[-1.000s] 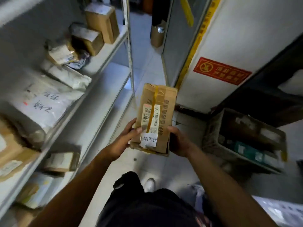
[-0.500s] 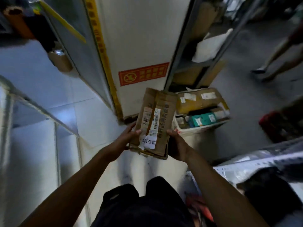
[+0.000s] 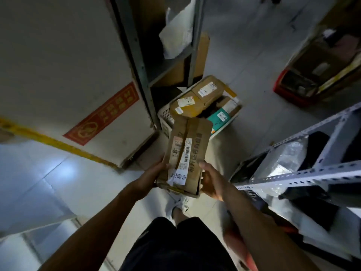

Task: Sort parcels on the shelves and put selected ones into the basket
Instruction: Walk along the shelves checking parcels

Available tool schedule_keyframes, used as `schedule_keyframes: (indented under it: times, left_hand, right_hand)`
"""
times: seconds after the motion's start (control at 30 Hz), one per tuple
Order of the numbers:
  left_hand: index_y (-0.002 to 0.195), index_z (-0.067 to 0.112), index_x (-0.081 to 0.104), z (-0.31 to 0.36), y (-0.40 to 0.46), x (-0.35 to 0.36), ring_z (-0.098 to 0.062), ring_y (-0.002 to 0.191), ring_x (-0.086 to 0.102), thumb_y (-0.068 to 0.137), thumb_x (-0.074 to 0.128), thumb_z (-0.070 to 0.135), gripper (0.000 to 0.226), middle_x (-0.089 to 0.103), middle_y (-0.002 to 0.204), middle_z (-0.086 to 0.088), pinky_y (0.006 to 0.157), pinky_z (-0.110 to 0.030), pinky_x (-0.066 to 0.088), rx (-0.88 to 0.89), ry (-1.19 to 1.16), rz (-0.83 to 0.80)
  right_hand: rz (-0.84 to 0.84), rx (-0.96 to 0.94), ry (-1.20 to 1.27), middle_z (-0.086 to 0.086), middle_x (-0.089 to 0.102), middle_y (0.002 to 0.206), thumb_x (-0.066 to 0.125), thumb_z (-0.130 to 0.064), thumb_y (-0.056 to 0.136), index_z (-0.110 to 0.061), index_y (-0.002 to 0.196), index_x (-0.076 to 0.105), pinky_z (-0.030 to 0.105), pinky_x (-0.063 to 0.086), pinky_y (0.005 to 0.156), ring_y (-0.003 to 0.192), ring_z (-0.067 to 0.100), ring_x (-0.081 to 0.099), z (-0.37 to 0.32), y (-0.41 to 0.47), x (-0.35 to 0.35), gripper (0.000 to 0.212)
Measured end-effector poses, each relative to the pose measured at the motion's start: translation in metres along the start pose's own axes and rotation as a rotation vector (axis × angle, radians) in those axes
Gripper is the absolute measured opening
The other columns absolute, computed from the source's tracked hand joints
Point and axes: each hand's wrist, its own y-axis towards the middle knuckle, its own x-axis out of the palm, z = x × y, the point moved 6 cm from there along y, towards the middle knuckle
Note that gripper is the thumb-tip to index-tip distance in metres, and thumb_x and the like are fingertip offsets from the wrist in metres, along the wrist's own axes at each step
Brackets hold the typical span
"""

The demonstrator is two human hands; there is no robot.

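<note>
I hold a worn brown cardboard parcel [image 3: 186, 151] with a white barcode label and yellow tape, upright in front of me. My left hand [image 3: 154, 174] grips its lower left edge, thumb on the front face. My right hand [image 3: 210, 178] grips its lower right edge. Just beyond the parcel a white plastic basket [image 3: 165, 114] stands on the floor, holding several brown boxes [image 3: 197, 98] and a teal package [image 3: 219, 117].
A grey metal shelf post [image 3: 136, 61] with a white bag [image 3: 176, 38] rises behind the basket. A white shelf rack [image 3: 304, 173] with bagged parcels is at my right. A red crate [image 3: 293, 89] sits far right. A wall with a red sign [image 3: 103, 114] stands left.
I have turned right, away from the left shelves. The basket has come from the right side to directly beyond the parcel. Both hands keep their hold on the parcel.
</note>
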Motion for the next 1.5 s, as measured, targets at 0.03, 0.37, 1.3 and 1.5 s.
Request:
schedule_keyframes:
  times: [0.03,0.37,1.3,1.5]
  left_hand:
    - [0.136,0.036,0.052,0.008,0.013,0.002,-0.021,0.109,0.07,0.084,0.055,0.044,0.053,0.07,0.127,-0.001,0.094,-0.05,0.053,-0.018,-0.002,-0.005]
    - [0.12,0.039,0.064,0.079,0.127,0.0,-0.022,0.101,0.072,0.082,0.063,0.032,0.038,0.075,0.111,0.003,0.065,-0.036,0.059,-0.227,0.06,-0.125]
    - [0.11,0.026,0.068,0.218,0.609,-0.079,-0.029,0.087,0.068,0.081,0.071,0.036,0.031,0.072,0.107,-0.007,0.068,-0.032,0.054,-0.242,0.288,0.175]
    - [0.132,0.033,0.06,0.253,0.707,-0.101,-0.026,0.113,0.065,0.075,0.069,0.06,0.064,0.067,0.126,-0.001,0.095,-0.051,0.054,-0.119,0.359,0.137]
  right_hand:
    - [0.019,0.0,0.025,0.019,0.055,0.144,0.075,-0.053,0.06,-0.025,0.145,0.046,0.057,0.046,0.097,0.114,0.035,0.063,-0.007,0.006,-0.007,0.095]
    - [0.113,0.069,0.201,0.02,0.057,0.133,0.073,-0.048,0.066,-0.023,0.143,0.045,0.056,0.047,0.09,0.109,0.035,0.061,-0.063,0.058,-0.055,0.086]
    - [0.298,-0.021,0.316,0.006,0.055,0.139,0.072,-0.063,0.067,-0.036,0.156,0.029,0.046,0.055,0.078,0.122,0.026,0.056,-0.298,0.413,-0.249,0.103]
    - [0.309,-0.171,0.183,-0.005,0.038,0.16,0.066,-0.076,0.075,-0.051,0.155,0.021,0.05,0.053,0.095,0.14,0.027,0.044,-0.364,0.47,-0.267,0.095]
